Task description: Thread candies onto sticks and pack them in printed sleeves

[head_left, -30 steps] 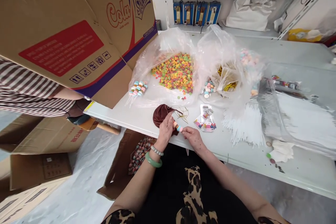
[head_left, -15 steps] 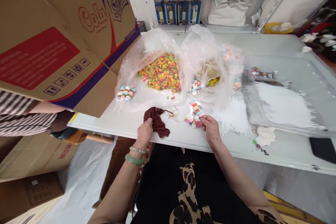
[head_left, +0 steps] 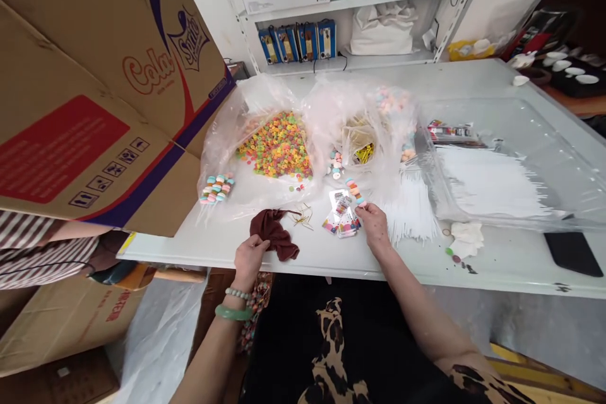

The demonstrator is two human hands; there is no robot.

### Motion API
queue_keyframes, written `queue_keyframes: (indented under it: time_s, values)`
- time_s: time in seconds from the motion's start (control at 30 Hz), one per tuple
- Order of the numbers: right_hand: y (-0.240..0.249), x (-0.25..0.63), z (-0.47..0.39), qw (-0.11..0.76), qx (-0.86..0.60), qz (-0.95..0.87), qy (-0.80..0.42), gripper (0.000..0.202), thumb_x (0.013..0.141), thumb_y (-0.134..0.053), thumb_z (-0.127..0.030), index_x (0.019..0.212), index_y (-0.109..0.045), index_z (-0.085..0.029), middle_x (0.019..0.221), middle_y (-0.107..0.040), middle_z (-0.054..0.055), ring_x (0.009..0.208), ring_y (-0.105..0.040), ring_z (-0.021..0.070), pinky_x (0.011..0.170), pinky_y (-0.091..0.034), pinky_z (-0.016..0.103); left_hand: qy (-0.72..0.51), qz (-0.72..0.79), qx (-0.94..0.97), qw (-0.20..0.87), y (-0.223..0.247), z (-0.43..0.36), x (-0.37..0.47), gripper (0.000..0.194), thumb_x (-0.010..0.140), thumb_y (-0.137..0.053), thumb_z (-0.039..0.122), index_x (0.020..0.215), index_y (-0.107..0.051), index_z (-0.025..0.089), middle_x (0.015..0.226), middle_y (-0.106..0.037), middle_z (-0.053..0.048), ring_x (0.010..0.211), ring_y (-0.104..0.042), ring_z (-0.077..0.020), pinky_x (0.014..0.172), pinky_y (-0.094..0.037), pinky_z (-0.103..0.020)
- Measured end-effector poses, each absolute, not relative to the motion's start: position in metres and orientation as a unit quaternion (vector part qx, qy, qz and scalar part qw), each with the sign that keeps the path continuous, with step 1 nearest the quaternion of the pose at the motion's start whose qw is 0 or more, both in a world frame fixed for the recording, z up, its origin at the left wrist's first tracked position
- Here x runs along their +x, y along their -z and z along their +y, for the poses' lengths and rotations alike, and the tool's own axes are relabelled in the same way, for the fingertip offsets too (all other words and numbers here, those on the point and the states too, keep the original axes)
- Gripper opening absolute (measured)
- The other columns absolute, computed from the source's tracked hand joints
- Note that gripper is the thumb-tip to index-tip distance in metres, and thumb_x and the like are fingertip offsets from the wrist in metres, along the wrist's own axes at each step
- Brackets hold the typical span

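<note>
Left hand gripped maroon cloth on tabletop; right hand pinched candy stick beside packets; best laid flat, steadily, clear of plastic.

I see both forearms extended forward from the lower frame edge, well apart. My left hand is palm-down with fingers curled closed at the tips, two bracelets on the wrist behind the grip. My right hand reaches further ahead, fingertips pinched together in front of the knuckles, wrist straight.
</note>
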State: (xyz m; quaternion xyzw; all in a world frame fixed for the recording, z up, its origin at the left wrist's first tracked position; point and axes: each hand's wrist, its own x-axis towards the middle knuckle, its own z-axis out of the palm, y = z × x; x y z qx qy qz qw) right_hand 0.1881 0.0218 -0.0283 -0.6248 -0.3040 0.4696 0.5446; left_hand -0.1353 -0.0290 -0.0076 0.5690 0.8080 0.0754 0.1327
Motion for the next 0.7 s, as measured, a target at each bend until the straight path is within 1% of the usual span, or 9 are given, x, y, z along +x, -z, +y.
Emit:
queue_keyframes:
  time_s: [0.07,0.13,0.17,0.23,0.33,0.47,0.53,0.6,0.7]
  values:
    - [0.027,0.191,0.019,0.556,-0.618,-0.297,-0.471,0.021,0.065,-0.067,-0.036,0.075,-0.062,-0.018,0.062,-0.053,-0.005,0.058,-0.043,0.0111,0.053,-0.033,0.024,-0.109,0.790,0.597,0.083,-0.005,-0.029,-0.121,0.029,0.087,-0.048,0.022,0.106,-0.070,0.026,0.092,-0.070,-0.007,0.082,-0.062,-0.0224,0.070,-0.044,-0.031]
    - [0.025,0.190,0.015,0.567,-0.606,-0.282,-0.481,0.020,0.064,-0.068,-0.035,0.071,-0.060,-0.019,0.059,-0.051,-0.005,0.054,-0.040,0.0099,0.050,-0.030,0.023,-0.146,0.752,0.643,0.009,-0.015,-0.024,-0.090,0.041,0.088,-0.043,0.015,0.121,-0.065,0.024,0.119,-0.065,-0.013,0.098,-0.060,-0.0260,0.082,-0.044,-0.036]
    - [0.024,0.189,0.013,0.573,-0.595,-0.272,-0.494,0.020,0.064,-0.069,-0.035,0.069,-0.058,-0.019,0.056,-0.048,-0.006,0.052,-0.037,0.0090,0.048,-0.027,0.023,-0.153,0.723,0.674,0.002,-0.017,-0.020,-0.070,0.041,0.089,-0.042,0.016,0.123,-0.064,0.023,0.125,-0.061,-0.014,0.104,-0.059,-0.0269,0.087,-0.043,-0.037]
    - [0.021,0.187,0.010,0.578,-0.560,-0.253,-0.536,0.024,0.063,-0.071,-0.037,0.064,-0.054,-0.020,0.049,-0.041,-0.008,0.046,-0.029,0.0070,0.044,-0.021,0.023,-0.148,0.667,0.728,0.045,-0.016,-0.005,-0.028,0.036,0.092,-0.043,0.026,0.122,-0.063,0.022,0.128,-0.059,-0.013,0.110,-0.056,-0.0261,0.092,-0.042,-0.036]
    - [0.016,0.188,0.008,0.574,-0.506,-0.217,-0.606,0.030,0.062,-0.074,-0.040,0.063,-0.052,-0.020,0.043,-0.032,-0.010,0.040,-0.020,0.0047,0.040,-0.011,0.022,-0.096,0.659,0.734,0.135,-0.004,0.024,0.017,0.028,0.086,-0.057,0.037,0.105,-0.066,0.019,0.111,-0.060,-0.013,0.103,-0.057,-0.0257,0.084,-0.044,-0.034]
    - [0.017,0.199,0.007,0.555,-0.488,-0.175,-0.651,0.034,0.055,-0.080,-0.038,0.066,-0.054,-0.019,0.042,-0.027,-0.013,0.036,-0.015,0.0027,0.037,-0.006,0.022,-0.126,0.692,0.674,0.223,0.015,0.049,0.027,0.008,0.073,-0.067,0.025,0.070,-0.061,0.018,0.091,-0.057,-0.007,0.090,-0.056,-0.0212,0.073,-0.041,-0.030]
    - [0.019,0.203,0.006,0.545,-0.487,-0.172,-0.661,0.034,0.053,-0.081,-0.036,0.068,-0.056,-0.018,0.041,-0.027,-0.013,0.036,-0.014,0.0022,0.037,-0.005,0.021,-0.186,0.700,0.637,0.266,0.019,0.051,0.019,0.016,0.070,-0.063,0.018,0.059,-0.052,0.019,0.077,-0.054,-0.003,0.080,-0.053,-0.0177,0.071,-0.039,-0.029]
    - [0.019,0.202,0.005,0.537,-0.488,-0.173,-0.666,0.034,0.054,-0.080,-0.038,0.070,-0.058,-0.017,0.041,-0.027,-0.013,0.037,-0.013,0.0021,0.037,-0.004,0.022,-0.275,0.691,0.596,0.304,0.017,0.047,0.011,0.021,0.073,-0.058,0.018,0.058,-0.044,0.020,0.066,-0.048,0.001,0.069,-0.048,-0.0146,0.067,-0.037,-0.027]
    - [0.012,0.189,0.004,0.537,-0.480,-0.176,-0.671,0.036,0.060,-0.078,-0.044,0.074,-0.061,-0.016,0.041,-0.025,-0.013,0.038,-0.013,0.0030,0.037,-0.005,0.022,-0.407,0.637,0.527,0.389,0.005,0.032,0.011,0.022,0.078,-0.057,0.026,0.064,-0.041,0.021,0.061,-0.044,0.004,0.061,-0.044,-0.0118,0.062,-0.036,-0.025]
